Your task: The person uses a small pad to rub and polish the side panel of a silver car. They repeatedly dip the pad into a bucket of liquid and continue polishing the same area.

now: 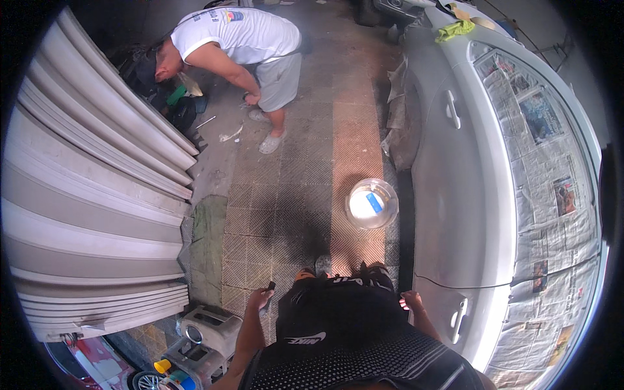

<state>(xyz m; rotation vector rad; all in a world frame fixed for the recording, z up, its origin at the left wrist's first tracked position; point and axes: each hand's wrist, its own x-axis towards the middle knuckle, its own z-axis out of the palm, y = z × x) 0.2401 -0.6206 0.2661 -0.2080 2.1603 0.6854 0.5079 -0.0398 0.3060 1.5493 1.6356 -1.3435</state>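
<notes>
My left hand [260,299] hangs beside my left thigh, its fingers closed round a small dark object [271,286] whose kind I cannot make out. On my other side, my right hand [411,301] hangs near the silver car door [455,234], apart from it. Its fingers are loosely bent, with nothing visible in them. Ahead of me on the floor stands a clear round bucket [390,218]. Inside it lies a blue block [374,203], perhaps a sponge, against a bright white bottom.
Newspaper [539,175] covers the car's windows; a yellow-green cloth [455,30] lies on its far end. A person [240,39] in a white shirt bends over at the far left. Left are folded pale panels [97,188], a green cloth [208,237] and a grey stool [211,325].
</notes>
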